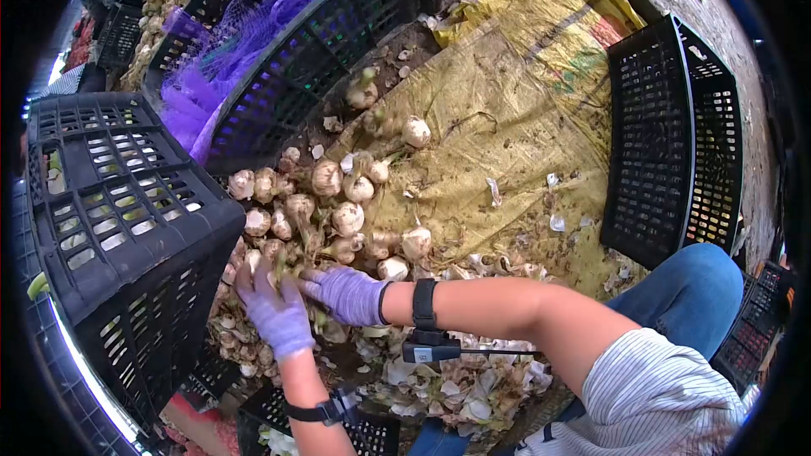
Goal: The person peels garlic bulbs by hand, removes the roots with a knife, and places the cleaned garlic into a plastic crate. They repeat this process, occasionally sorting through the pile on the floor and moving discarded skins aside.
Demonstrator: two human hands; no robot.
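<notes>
A pile of garlic bulbs (326, 178) with stems and dry skins lies on a yellow woven sheet. At its near left end is my left hand (274, 317), in a purple knit glove, its fingers spread and pointing down onto the bulbs. Beside it my right hand (345, 294), gloved the same way, reaches in from the right. The fingers of this hand are drawn together among the stems; what they hold is hidden. Both hands nearly meet over the bulbs. Each forearm wears a black strap.
A black plastic crate (135, 203) stands close at my left. Another crate (329, 59) behind the pile holds purple netting (190, 93). To the right, a black crate (650, 135) rests at the edge of the yellow sheet (507, 135). Peeled skins (473, 388) are heaped near me.
</notes>
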